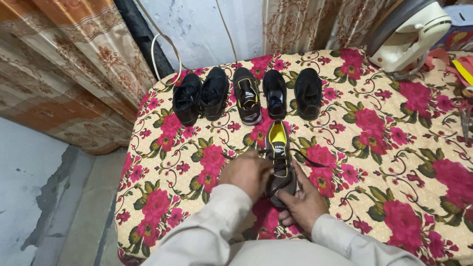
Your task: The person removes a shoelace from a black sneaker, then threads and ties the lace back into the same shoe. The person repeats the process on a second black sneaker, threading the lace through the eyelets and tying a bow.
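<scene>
A black sneaker with yellow lining and trim point(279, 153) lies on the floral cloth point(394, 148) just in front of me, toe toward me. My left hand point(248, 173) is closed on its left side near the laces. My right hand point(301, 202) cups the toe from below and to the right. Loose black laces trail out to the right of the shoe. Both sleeves are light grey.
Several black shoes point(248, 94) stand in a row at the far side of the cloth. A white clothes iron point(410, 33) sits at the back right, with scissors point(465, 120) and coloured items at the right edge. Patterned curtains hang behind; grey floor lies to the left.
</scene>
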